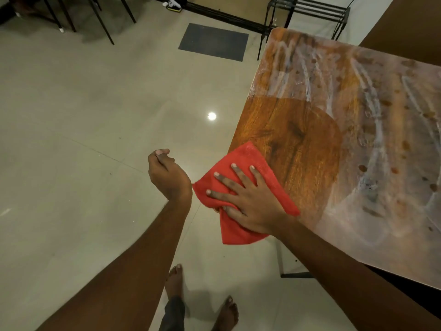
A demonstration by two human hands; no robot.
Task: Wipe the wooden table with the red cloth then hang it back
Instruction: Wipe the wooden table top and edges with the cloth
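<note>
The red cloth (241, 161) lies over the near left corner of the wooden table (310, 130), with part of it hanging off the edge. My right hand (243, 197) presses flat on the cloth with straight, spread fingers. My left hand (167, 173) hovers over the floor to the left of the table, its fingers loosely curled and holding nothing. Most of the tabletop to the right carries pale wet streaks and smears; the patch near the cloth shows plain wood grain.
A tiled floor (83, 115) stretches to the left, with a dark mat (213, 41) on it. Black chair legs (95, 15) stand at the far left. A black metal rack (310, 10) stands behind the table. My bare feet (174, 280) are below.
</note>
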